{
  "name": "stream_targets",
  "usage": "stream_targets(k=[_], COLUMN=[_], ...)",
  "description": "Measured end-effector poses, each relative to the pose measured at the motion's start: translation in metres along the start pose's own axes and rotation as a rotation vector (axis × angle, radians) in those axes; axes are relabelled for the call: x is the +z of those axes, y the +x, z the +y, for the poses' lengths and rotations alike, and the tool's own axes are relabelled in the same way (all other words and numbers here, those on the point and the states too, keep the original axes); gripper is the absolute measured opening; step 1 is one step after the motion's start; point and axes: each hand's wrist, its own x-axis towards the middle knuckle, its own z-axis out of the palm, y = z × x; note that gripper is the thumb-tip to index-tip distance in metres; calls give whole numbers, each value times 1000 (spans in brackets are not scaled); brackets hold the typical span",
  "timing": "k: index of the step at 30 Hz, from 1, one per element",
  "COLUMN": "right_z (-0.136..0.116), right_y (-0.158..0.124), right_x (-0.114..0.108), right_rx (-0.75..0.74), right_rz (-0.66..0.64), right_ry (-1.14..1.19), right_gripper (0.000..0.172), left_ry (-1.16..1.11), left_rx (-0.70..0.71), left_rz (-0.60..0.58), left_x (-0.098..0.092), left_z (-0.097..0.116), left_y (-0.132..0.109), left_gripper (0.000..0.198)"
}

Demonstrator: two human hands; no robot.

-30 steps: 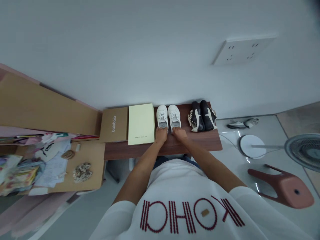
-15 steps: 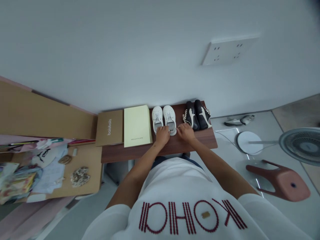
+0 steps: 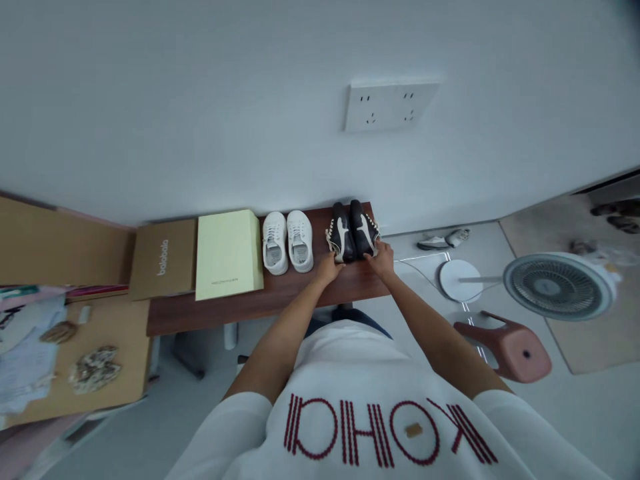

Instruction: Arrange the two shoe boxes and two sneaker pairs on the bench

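Note:
Two black sneakers [image 3: 351, 233] with cream stripes and laces stand side by side on the right end of a narrow dark-wood shelf top [image 3: 320, 288]. My left hand [image 3: 329, 269] is closed at the heel of the left one, fingers pressed to its outer side. At the other side, my right hand [image 3: 381, 259] grips the right shoe near its heel. Both shoes rest on the wood. To their left, a pair of white sneakers [image 3: 287, 243] stands apart from both hands, toes to the wall.
Left of the white pair lie a pale yellow box [image 3: 227, 253] and a brown box [image 3: 163, 257]. A cluttered desk [image 3: 125, 333] adjoins on the left. On the right floor stand a fan [image 3: 557, 287], a pink stool [image 3: 520, 350] and other shoes [image 3: 443, 240]. A socket panel [image 3: 390, 105] is on the wall.
Both hands have gone from the white sneakers to the black pair on the right, one at each side. The white sneakers are let go. The view has shifted right.

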Motion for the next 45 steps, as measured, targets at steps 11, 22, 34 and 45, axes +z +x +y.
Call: stream_targets(k=[11, 22, 34, 45], right_z=[26, 13, -21, -26], right_y=[37, 28, 32, 30], right_x=[-5, -20, -12, 2], right_rx=[-213, -389, -345, -309], right_rz=[-245, -236, -291, -289], right_ry=[21, -314, -323, -314], right_gripper=[30, 27, 23, 40], left_ry=[100, 430, 457, 448], left_rx=[0, 53, -1, -14], left_rz=[-67, -93, -82, -84], left_x=[-2, -29, -17, -9], left_z=[15, 43, 68, 61], left_y=[22, 6, 23, 29], left_gripper=[29, 31, 36, 38])
